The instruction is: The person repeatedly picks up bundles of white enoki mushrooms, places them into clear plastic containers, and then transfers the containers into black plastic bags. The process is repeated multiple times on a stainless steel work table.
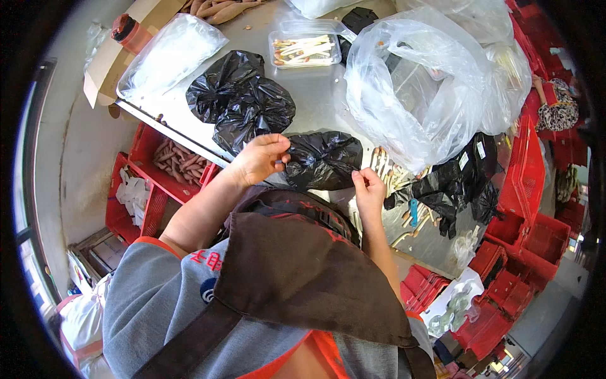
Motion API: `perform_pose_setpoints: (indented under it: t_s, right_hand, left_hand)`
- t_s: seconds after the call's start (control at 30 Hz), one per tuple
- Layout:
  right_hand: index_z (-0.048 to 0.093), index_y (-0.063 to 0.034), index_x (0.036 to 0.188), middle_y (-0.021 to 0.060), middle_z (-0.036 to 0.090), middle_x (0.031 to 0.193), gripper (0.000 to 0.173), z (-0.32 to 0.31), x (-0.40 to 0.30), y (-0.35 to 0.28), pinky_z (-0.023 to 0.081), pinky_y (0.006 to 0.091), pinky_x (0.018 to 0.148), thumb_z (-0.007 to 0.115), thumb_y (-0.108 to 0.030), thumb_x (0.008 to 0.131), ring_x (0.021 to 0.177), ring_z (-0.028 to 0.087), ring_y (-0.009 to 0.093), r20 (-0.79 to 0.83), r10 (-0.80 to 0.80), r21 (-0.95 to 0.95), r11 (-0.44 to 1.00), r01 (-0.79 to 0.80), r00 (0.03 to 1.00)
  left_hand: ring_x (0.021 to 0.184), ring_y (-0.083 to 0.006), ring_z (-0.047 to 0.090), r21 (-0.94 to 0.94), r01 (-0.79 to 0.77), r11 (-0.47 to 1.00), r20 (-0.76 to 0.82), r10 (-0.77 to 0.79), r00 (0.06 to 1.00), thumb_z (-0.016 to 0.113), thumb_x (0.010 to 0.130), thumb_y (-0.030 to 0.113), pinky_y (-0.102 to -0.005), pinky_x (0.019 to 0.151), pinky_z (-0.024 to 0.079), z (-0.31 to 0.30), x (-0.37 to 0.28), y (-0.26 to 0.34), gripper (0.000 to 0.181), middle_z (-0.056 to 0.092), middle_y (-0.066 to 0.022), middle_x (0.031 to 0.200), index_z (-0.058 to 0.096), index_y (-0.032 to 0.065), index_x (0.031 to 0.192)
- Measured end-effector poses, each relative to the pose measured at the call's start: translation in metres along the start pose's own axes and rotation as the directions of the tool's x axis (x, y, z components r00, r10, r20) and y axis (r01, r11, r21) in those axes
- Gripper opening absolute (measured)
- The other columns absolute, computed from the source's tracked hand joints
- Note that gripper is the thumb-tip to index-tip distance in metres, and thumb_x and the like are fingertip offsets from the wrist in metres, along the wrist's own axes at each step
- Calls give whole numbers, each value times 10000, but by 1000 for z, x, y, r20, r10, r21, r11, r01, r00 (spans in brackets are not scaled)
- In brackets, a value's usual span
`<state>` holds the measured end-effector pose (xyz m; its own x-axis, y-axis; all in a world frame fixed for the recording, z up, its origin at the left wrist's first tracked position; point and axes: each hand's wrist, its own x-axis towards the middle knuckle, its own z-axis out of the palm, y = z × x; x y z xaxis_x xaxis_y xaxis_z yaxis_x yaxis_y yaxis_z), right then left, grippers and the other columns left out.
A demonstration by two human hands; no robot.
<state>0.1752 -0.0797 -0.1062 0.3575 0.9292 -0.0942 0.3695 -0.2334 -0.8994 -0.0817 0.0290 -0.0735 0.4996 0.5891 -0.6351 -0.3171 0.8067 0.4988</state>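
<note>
A knotted or gathered black plastic bag (324, 161) lies at the near edge of the metal table, its contents hidden. My left hand (265, 156) pinches at its left side with thumb and fingers curled. At the bag's right end, my right hand (369, 187) has thumb and forefinger pressed together on the film. Two more bunched black bags, an upper one (227, 85) and a lower one (255, 111), sit beyond my left hand. Pale peeled stems with brown tips (383, 166) lie loose to the right of the bag between my hands.
A clear tub of similar stems (305, 51) stands farther back. A large clear plastic bag (378, 99) gapes at right, above flat black bags (445, 184) and a blue peeler-like tool (414, 212). Red crates (163, 182) flank the table. A co-worker (558, 106) is far right.
</note>
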Motion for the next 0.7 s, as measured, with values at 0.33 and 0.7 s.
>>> perform_pose_setpoints:
  t_s: [0.33, 0.7]
  right_hand:
    - [620, -33, 975, 56, 583, 877, 238, 3, 2, -41, 451, 264, 695, 600, 13, 743, 807, 570, 154, 73, -69, 64, 996, 64, 995]
    - [557, -12, 769, 122, 566, 825, 75, 8, 6, -51, 442, 355, 715, 628, -33, 758, 797, 561, 285, 1, -327, -128, 937, 324, 945]
  left_hand:
    - [634, -115, 488, -6, 3, 1000, 61, -2, 998, 555, 923, 147, -212, 487, 331, 23, -11, 1, 78, 614, -69, 878, 520, 95, 970]
    - [672, -95, 510, 875, -418, 246, 350, 277, 895, 611, 885, 217, -252, 597, 433, 20, -2, 5, 233, 517, 11, 745, 610, -16, 890]
